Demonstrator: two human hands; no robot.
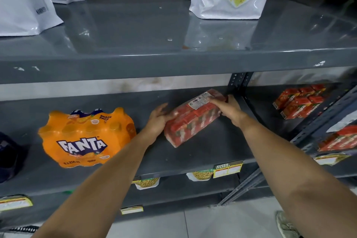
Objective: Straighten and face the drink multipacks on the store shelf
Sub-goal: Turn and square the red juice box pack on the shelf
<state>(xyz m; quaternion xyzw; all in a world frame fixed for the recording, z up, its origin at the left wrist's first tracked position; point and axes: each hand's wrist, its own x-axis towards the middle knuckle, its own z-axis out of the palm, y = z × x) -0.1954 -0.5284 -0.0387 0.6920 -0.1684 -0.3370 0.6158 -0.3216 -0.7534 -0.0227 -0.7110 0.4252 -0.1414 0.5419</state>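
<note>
From the head view, both bare forearms reach forward and up to the middle shelf (202,152). The left hand (157,120) cups the near-left end of a red shrink-wrapped juice multipack (193,120), fingers curled against its side. The right hand (229,109) grips the far-right end, thumb on the top face beside a white label (200,102). The pack lies on the shelf right of centre, its long axis running diagonally from near-left to far-right. An orange Fanta multipack (85,137) stands well apart to the left, logo facing forward.
</note>
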